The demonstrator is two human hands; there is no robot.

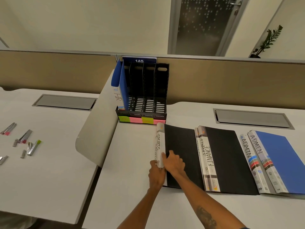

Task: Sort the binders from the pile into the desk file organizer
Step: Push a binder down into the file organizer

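Left grip (156, 172) and right grip (175, 162) both clasp the near end of the SPORTS binder (181, 146) by its spine. It lies on the worktop (128, 162), just before the black file organizer (162, 83), leftmost of the pile.

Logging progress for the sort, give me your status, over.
Left hand, right hand both grip SPORTS binder at spine, on desk. HR binder stands in leftmost slot of organizer. Nothing between SPORTS binder and organizer.

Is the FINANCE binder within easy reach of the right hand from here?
Probably yes: the FINANCE binder lies just right of the SPORTS binder that the right hand holds, its spine uncovered.
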